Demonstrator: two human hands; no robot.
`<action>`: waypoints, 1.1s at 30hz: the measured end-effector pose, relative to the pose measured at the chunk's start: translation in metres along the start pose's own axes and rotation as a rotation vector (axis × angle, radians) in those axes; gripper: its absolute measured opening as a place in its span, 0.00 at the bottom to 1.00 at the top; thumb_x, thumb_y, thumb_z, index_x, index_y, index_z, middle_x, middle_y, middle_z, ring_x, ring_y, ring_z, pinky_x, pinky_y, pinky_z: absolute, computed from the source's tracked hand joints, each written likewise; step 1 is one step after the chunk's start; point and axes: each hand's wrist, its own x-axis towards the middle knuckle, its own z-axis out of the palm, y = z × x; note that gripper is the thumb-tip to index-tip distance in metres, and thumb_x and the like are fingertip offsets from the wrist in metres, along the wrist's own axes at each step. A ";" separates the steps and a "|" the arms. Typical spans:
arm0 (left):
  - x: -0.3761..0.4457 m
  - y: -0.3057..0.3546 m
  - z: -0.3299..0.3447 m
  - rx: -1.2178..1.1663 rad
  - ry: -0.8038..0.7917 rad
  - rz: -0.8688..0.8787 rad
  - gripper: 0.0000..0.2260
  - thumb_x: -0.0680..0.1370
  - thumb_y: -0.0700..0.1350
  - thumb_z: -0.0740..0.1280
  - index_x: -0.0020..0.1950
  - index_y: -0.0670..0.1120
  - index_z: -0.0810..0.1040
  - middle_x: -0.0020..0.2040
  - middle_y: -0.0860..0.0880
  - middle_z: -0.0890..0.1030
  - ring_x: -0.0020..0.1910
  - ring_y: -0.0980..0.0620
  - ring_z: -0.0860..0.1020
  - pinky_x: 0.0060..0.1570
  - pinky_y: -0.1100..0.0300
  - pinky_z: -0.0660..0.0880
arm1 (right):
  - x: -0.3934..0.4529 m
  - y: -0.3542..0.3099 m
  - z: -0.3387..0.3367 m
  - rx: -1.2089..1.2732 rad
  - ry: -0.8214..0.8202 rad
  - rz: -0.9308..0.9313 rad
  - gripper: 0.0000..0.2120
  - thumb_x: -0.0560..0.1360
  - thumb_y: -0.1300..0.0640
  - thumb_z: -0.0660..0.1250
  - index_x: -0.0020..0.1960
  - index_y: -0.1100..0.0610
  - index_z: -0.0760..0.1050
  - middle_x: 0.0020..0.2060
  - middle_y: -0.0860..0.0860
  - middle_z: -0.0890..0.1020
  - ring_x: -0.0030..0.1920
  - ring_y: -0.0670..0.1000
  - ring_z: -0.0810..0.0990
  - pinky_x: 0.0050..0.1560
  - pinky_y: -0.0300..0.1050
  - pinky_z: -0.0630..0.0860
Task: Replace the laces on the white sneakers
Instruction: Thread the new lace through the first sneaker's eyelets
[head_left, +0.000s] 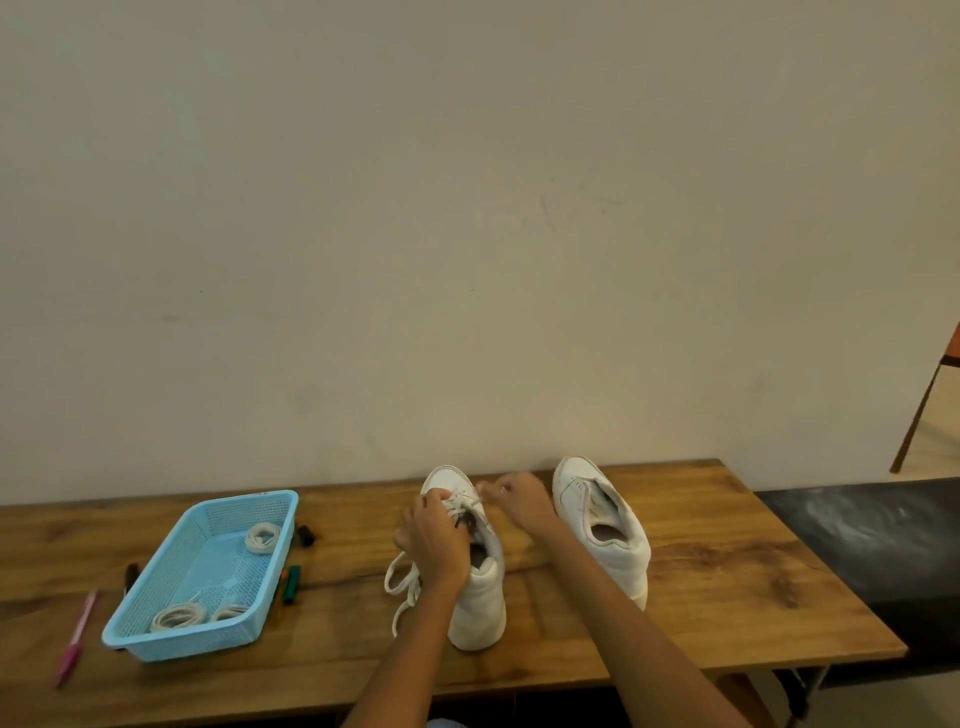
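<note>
Fingers (441, 499) of the left hand (434, 540) hold the sneaker (478, 597); the right hand (519, 499) pinches its lace (467, 500). Best pull gently, straight out.

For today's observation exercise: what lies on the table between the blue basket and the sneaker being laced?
In the head view, a green marker and a dark marker lie beside the blue basket; then bare wood up to the sneaker.

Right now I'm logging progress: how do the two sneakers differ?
The left sneaker still carries a lace, both hands working it; the right sneaker shows no lace and sits untouched. The left sneaker stands straight, the right sneaker angles to one side. Both are white, toes toward the wall.
</note>
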 end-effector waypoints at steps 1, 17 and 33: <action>0.000 0.000 0.000 0.001 -0.003 -0.003 0.15 0.73 0.44 0.71 0.58 0.49 0.74 0.58 0.49 0.76 0.60 0.48 0.71 0.60 0.50 0.66 | 0.001 -0.002 -0.005 0.160 0.121 0.080 0.22 0.78 0.51 0.63 0.27 0.54 0.65 0.24 0.48 0.67 0.28 0.46 0.64 0.30 0.37 0.60; 0.003 -0.002 0.002 -0.079 -0.038 -0.028 0.19 0.72 0.38 0.71 0.61 0.46 0.72 0.61 0.46 0.73 0.62 0.46 0.68 0.54 0.54 0.73 | -0.002 0.003 0.015 -0.164 -0.163 -0.023 0.15 0.79 0.52 0.62 0.54 0.63 0.78 0.51 0.57 0.81 0.46 0.52 0.76 0.45 0.40 0.67; 0.012 -0.017 -0.004 -0.200 -0.233 -0.237 0.15 0.70 0.54 0.73 0.48 0.47 0.75 0.52 0.48 0.78 0.55 0.45 0.75 0.49 0.54 0.74 | -0.001 0.005 0.004 -0.046 -0.138 -0.009 0.13 0.78 0.55 0.63 0.60 0.61 0.75 0.55 0.57 0.80 0.50 0.51 0.77 0.57 0.47 0.74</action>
